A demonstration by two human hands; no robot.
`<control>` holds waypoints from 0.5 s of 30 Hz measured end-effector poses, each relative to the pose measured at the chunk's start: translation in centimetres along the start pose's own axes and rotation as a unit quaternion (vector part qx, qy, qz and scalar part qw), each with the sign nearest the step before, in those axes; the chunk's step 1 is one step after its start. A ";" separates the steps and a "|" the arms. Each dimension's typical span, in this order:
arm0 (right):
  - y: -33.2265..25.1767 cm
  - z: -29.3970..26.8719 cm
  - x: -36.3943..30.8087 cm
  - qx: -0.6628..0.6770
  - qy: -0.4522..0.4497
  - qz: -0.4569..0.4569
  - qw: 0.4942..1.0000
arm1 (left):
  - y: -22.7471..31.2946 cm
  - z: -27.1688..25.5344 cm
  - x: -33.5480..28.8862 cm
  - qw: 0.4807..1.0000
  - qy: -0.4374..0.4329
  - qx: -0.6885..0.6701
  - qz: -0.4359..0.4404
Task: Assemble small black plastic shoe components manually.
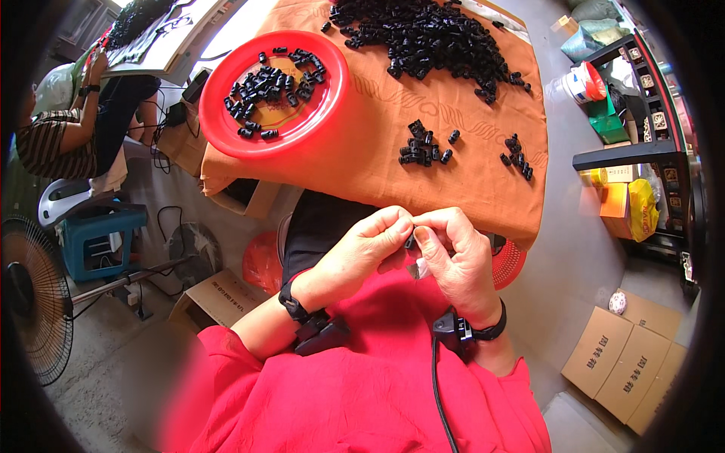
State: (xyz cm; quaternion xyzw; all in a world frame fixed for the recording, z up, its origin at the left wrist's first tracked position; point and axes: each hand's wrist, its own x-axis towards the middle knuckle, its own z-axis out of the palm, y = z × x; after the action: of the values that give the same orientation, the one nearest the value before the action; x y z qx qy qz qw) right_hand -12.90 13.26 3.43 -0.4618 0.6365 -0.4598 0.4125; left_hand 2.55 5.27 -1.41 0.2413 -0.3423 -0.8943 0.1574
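In front of my chest, my left hand and my right hand meet with their fingertips pinched together. Between them shows a small black plastic part, mostly covered by the fingers. Something small and whitish peeks out under my right hand; its kind is unclear. Just beyond the hands, a small cluster of black cylindrical plastic parts lies on the orange tablecloth. Another little group of black parts sits to its right.
A red round tray holding many black parts stands at the table's left. A large heap of them covers the far side. Further left are another person, a blue stool and a fan. Cardboard boxes and a shelf are right.
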 end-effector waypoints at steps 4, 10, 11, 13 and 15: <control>0.2 0.0 0.0 0.006 0.011 -0.012 1.000 | 0.3 0.2 0.1 1.000 0.005 0.009 -0.024; 0.2 0.1 -0.1 -0.009 0.006 0.014 1.000 | 0.6 0.6 0.2 0.995 0.042 -0.066 -0.066; 0.4 0.2 -0.1 -0.009 0.007 0.014 1.000 | 0.5 0.6 0.3 0.995 0.042 -0.066 -0.067; 0.7 0.3 -0.1 -0.041 0.014 -0.020 0.999 | 0.5 0.6 0.3 0.996 0.046 -0.052 -0.060; 0.5 0.3 0.0 -0.033 0.021 -0.018 0.999 | -0.1 0.2 0.3 0.997 0.034 -0.041 -0.049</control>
State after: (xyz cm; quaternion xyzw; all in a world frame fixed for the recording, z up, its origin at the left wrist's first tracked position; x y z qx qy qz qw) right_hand -12.73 13.27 2.83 -0.4768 0.6515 -0.4555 0.3750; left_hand 2.18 5.27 -1.43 0.2816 -0.2875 -0.9054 0.1349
